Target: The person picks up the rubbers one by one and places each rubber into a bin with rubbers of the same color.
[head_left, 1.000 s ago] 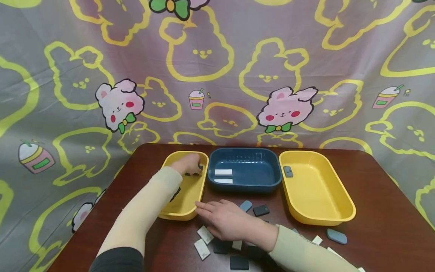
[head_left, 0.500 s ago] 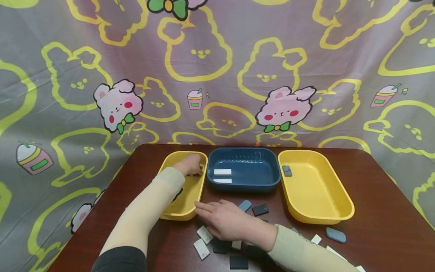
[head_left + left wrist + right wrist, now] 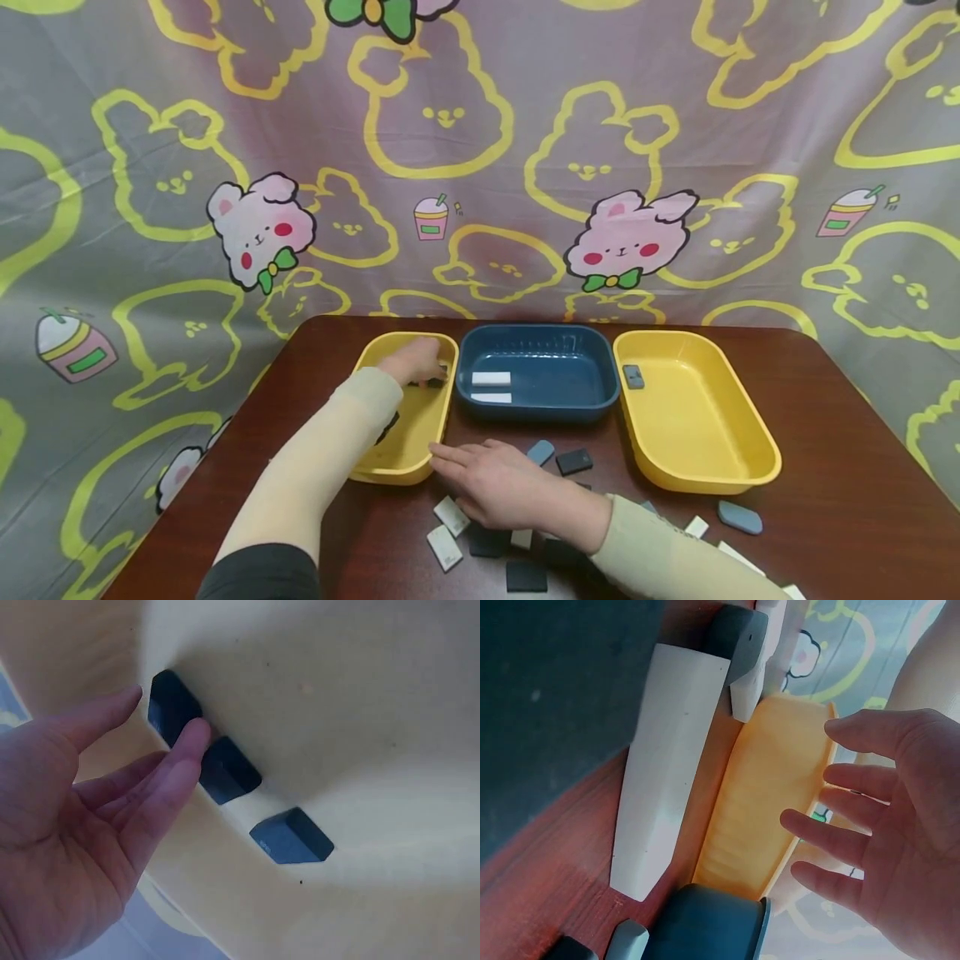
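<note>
My left hand [image 3: 415,360] reaches into the left yellow tray [image 3: 395,477]. In the left wrist view, three dark eraser-like blocks lie in a row along the tray's side. The left fingertips [image 3: 196,736] lie against the middle dark block [image 3: 231,774], beside the upper dark block [image 3: 172,705]. The lower dark block [image 3: 292,836] lies apart from the hand, and the thumb stands away from the fingers. My right hand [image 3: 491,483], its fingers extended and holding nothing, hovers over loose blocks, fingertips right at the tray's near rim. White blocks [image 3: 445,547] lie just below it.
A blue tray [image 3: 540,414] with two white blocks [image 3: 491,379] stands in the middle. The right yellow tray [image 3: 701,417] contains a grey block [image 3: 633,377]. Dark, white and blue-grey blocks [image 3: 740,517] lie scattered on the brown table [image 3: 840,467]. A patterned curtain [image 3: 480,200] hangs behind.
My left hand has shifted slightly inside the left yellow tray, a little to the right and then back left. The right hand stays in place.
</note>
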Available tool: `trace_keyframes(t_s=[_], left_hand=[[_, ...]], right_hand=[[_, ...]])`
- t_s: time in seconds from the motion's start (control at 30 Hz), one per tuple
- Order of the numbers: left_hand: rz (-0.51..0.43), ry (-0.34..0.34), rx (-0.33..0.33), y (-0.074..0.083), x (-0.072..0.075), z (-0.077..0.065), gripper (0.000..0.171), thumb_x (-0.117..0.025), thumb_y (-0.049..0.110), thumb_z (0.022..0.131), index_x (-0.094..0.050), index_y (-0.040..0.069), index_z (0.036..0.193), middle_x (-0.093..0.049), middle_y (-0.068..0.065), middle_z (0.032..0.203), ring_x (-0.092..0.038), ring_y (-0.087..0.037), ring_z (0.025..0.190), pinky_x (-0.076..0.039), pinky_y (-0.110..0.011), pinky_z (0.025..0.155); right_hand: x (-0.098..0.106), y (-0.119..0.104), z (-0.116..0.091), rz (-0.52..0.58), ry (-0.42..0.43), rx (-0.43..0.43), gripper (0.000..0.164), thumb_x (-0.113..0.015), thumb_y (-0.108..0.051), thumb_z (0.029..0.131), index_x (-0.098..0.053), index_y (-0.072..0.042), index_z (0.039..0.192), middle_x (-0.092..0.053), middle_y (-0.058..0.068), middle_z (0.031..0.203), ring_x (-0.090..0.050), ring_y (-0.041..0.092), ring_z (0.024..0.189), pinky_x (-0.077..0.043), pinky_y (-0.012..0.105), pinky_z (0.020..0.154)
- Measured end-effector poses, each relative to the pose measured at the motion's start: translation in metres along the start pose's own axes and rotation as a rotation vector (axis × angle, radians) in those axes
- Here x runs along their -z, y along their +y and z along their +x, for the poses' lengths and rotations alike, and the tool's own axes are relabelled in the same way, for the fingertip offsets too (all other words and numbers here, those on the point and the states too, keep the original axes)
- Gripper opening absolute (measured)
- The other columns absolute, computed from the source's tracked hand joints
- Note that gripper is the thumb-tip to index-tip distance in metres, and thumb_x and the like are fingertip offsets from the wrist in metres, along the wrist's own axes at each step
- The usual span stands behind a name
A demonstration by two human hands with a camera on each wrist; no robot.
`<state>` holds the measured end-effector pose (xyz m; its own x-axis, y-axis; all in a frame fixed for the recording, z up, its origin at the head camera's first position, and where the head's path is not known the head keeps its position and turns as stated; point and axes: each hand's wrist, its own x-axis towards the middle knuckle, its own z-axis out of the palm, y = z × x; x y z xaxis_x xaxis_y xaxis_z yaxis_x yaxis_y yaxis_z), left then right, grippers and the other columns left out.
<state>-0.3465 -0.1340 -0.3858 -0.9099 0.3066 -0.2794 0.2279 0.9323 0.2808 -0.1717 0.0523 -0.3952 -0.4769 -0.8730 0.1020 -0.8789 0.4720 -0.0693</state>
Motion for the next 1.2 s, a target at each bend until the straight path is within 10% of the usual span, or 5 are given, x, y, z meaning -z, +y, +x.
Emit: trace_keyframes(t_s=[0.33, 0.73, 1.2], left_hand=[[0.001, 0.205, -0.09, -0.008, 0.026, -0.028, 0.029, -0.068, 0.022, 0.09, -0.064, -0.003, 0.103, -0.065, -0.009, 0.081, -0.062, -0.019, 0.062, -0.05, -0.034, 0.064], [0.132, 0.393, -0.258, 0.005, 0.022, -0.099, 0.029, -0.069, 0.035, 0.09, -0.067, 0.012, 0.108, -0.064, 0.004, 0.081, -0.057, -0.01, 0.069, -0.046, -0.031, 0.06], [0.34, 0.434, -0.759, 0.043, -0.023, -0.155, 0.028, -0.072, 0.031, 0.088, -0.067, 0.014, 0.109, -0.062, 0.003, 0.1, -0.059, -0.013, 0.091, -0.049, -0.03, 0.085]], right_hand=[[0.015, 0.016, -0.013, 0.038, 0.042, -0.105, 0.055, -0.065, -0.03, 0.093, -0.049, -0.014, 0.143, -0.044, 0.003, 0.148, -0.048, 0.015, 0.128, -0.045, 0.039, 0.097], [0.036, 0.045, -0.061, -0.003, 0.111, -0.297, 0.054, -0.069, -0.034, 0.09, -0.055, -0.011, 0.137, -0.049, 0.008, 0.143, -0.054, 0.025, 0.122, -0.046, 0.046, 0.095], [0.033, 0.083, -0.103, -0.106, 0.147, -0.526, 0.06, -0.075, -0.031, 0.084, -0.056, -0.002, 0.133, -0.053, 0.019, 0.136, -0.055, 0.035, 0.118, -0.047, 0.05, 0.092]])
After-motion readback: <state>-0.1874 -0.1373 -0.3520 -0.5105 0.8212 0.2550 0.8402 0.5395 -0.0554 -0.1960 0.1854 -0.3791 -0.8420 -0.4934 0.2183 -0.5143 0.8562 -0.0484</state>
